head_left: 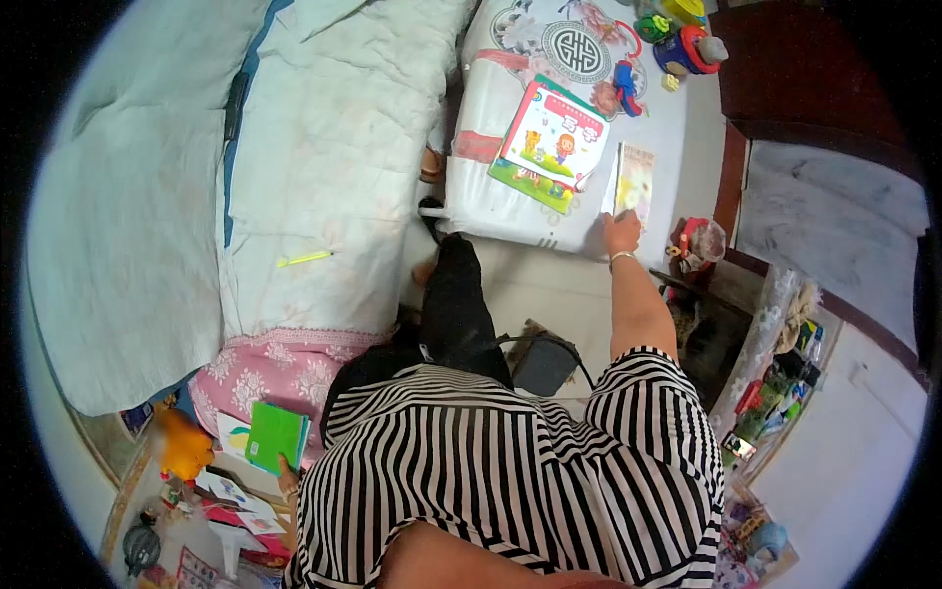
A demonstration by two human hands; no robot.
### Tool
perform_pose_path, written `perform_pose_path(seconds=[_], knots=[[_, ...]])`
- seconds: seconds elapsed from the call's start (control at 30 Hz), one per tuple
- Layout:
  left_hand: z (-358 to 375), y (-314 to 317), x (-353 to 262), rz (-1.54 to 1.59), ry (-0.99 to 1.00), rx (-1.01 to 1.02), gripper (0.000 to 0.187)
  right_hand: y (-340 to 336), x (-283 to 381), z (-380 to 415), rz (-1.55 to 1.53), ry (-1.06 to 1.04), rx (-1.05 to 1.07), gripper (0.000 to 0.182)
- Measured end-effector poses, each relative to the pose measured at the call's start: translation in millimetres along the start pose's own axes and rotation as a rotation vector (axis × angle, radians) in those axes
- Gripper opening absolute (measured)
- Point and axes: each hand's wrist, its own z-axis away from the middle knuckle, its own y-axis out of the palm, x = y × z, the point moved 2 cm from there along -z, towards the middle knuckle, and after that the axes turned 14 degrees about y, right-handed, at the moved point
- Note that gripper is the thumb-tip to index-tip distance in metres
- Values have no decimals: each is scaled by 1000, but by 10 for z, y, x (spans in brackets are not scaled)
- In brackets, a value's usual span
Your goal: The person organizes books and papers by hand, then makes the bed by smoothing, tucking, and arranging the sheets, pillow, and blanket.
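At the table's near edge, my right hand (623, 233) has its fingers closed on the lower end of a narrow, pale booklet (636, 177) with a flower-like cover. The booklet lies on the white patterned tablecloth (530, 218). To its left is a small stack of children's books, topped by a writing book (557, 135) with cartoon figures. Down at the far left, my left hand (287, 478) grips the lower edge of a green book (272, 438). Most of that hand is hidden by my striped clothing. A whitish sheet or book (234, 435) lies beside the green one.
A bed with a pale cover (324, 147) fills the left, and a yellow pen (304, 259) lies on it. Toys and a blue-red container (687, 51) stand on the table's far right. A dark stool-like object (543, 366) is on the floor. An orange plush toy (184, 445) sits lower left.
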Motion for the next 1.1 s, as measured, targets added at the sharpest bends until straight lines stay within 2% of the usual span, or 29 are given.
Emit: perform_pose_path(seconds=[0.03, 0.1, 0.17, 0.23, 0.27, 0.33, 0.47, 0.53, 0.57, 0.6, 0.67, 0.73, 0.83, 0.9, 0.97, 1.03, 1.1], knots=[[25, 65, -127, 99, 107, 53, 62, -17, 66, -15, 33, 7, 6, 50], [145, 125, -437, 23, 77, 66, 59, 60, 73, -195, 71, -7, -20, 50], [243, 313, -719, 124, -71, 16, 57, 117, 49, -305, 102, -21, -57, 50], [326, 487, -1033, 49, 253, 91, 56, 101, 52, -378, 245, -144, -35, 45], [361, 558, -1118, -20, 298, 75, 54, 115, 20, -442, 249, -142, -35, 45], [914, 831, -1950, 138, 26, 114, 50, 142, 1, -583, 361, -283, 33, 34], [917, 1050, -2093, 43, -55, 162, 49, -237, 45, -730, 339, -314, 64, 31], [978, 1151, -2132, 206, 93, 110, 51, -592, 101, -723, 133, -247, -102, 32], [977, 1175, -2129, 258, 142, 95, 51, -718, 148, -803, 140, -242, -100, 32], [878, 1184, -1996, 249, 280, 154, 51, -818, 170, -903, 176, -194, -122, 35], [963, 1258, -2207, 303, 185, 162, 50, -871, 199, -1057, 212, -151, -143, 38], [1148, 1353, -2508, 374, 164, 185, 48, -868, 279, -1162, 361, -235, -185, 47], [1026, 1326, -2292, 322, 438, 230, 46, -615, 555, -964, 468, -300, -131, 45], [1021, 1392, -2424, 461, 115, 188, 46, -552, 790, -730, 262, -261, -154, 46], [1132, 1428, -2537, 514, 143, 149, 45, -122, 783, -775, -132, -197, 111, 52], [1140, 1439, -2537, 503, 164, 162, 45, 209, 844, -565, -148, -66, 335, 55], [1170, 1451, -2552, 512, 133, 161, 45, 149, 1024, -231, -284, 130, 682, 59]])
